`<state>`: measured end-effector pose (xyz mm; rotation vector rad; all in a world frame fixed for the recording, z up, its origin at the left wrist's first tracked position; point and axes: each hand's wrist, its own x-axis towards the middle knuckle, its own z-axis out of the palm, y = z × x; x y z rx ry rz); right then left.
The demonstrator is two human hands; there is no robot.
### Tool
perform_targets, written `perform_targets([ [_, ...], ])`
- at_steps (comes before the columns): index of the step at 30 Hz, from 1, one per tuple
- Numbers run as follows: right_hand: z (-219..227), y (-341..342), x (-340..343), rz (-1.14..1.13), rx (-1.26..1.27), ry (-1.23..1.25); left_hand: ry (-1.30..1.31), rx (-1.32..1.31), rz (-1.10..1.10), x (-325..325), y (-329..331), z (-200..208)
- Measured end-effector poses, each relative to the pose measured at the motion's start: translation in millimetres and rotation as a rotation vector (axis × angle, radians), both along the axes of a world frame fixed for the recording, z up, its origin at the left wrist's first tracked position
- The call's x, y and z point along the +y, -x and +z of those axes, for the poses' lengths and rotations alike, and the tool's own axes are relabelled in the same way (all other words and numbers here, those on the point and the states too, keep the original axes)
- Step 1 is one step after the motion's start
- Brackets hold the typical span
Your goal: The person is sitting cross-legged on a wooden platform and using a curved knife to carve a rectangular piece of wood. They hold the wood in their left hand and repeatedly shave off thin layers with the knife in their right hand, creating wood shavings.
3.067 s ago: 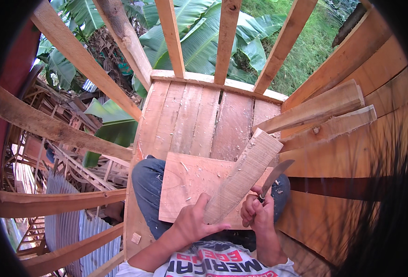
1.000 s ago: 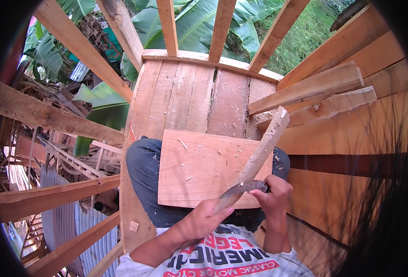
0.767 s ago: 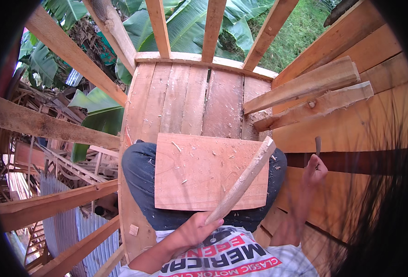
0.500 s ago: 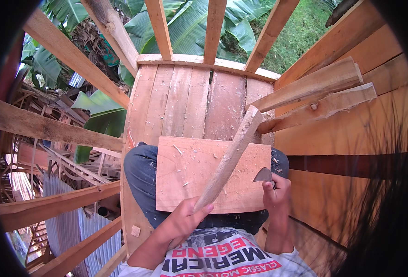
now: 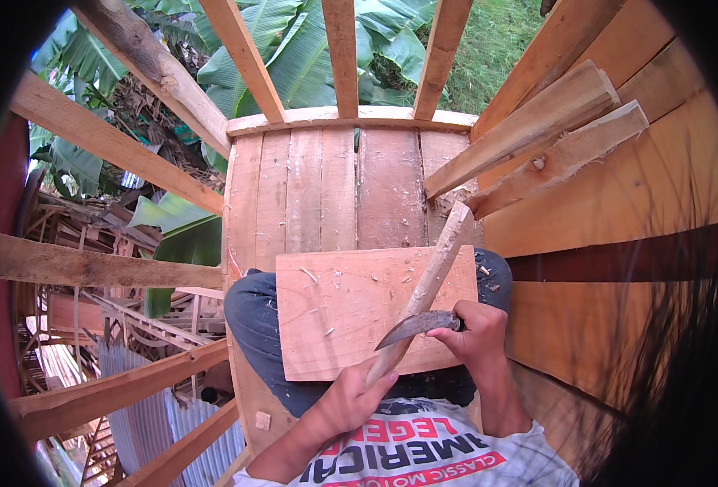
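My left hand (image 5: 354, 398) is wrapped round the near end of a roughly shaped wooden stick (image 5: 437, 265). The stick slants up and away to the right over a flat wooden board (image 5: 326, 284) on my lap. In my right hand (image 5: 476, 331) is a knife with a curved, dark-stained blade (image 5: 411, 326), its dark handle mostly hidden by my fingers. The blade lies across the lower part of the stick, its tip pointing left; whether it bites into the wood I cannot tell. Small wood shavings (image 5: 308, 276) are scattered on the board.
Two rough timber pieces (image 5: 529, 134) lean against the plank wall (image 5: 602, 195) at the right. Slatted rails (image 5: 99, 268) enclose the plank floor (image 5: 318, 187) at left and far side. Banana leaves (image 5: 294, 65) and corrugated sheets (image 5: 144, 414) lie beyond.
My right hand has brought the knife leftward, from beside the stick to across it. The stick's far end has shifted slightly right and nearer. The whole view has tilted a little.
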<state>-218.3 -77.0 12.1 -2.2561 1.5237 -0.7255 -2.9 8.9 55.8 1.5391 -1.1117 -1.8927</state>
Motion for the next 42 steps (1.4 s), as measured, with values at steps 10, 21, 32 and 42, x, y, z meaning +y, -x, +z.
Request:
perform_targets([
  [10, -0.7, 13.2, -9.1, -0.235, -0.02, 0.041, -0.074, 0.014, 0.018, 17.1, -12.1, 5.1],
  [21, 0.3, -9.6, 17.2, 0.053, -0.113, -0.083, -0.058, 0.074, 0.059, 21.0, -15.7, -6.7],
  [32, -0.6, -13.1, 1.7, -0.023, -0.032, 0.119, -0.016, 0.141, 0.048, 24.9, -12.8, -2.8],
  [42, 34.4, 45.3, -35.6, -0.313, -0.465, -0.03, -0.126, 0.127, 0.016, 49.7, -20.2, -23.0],
])
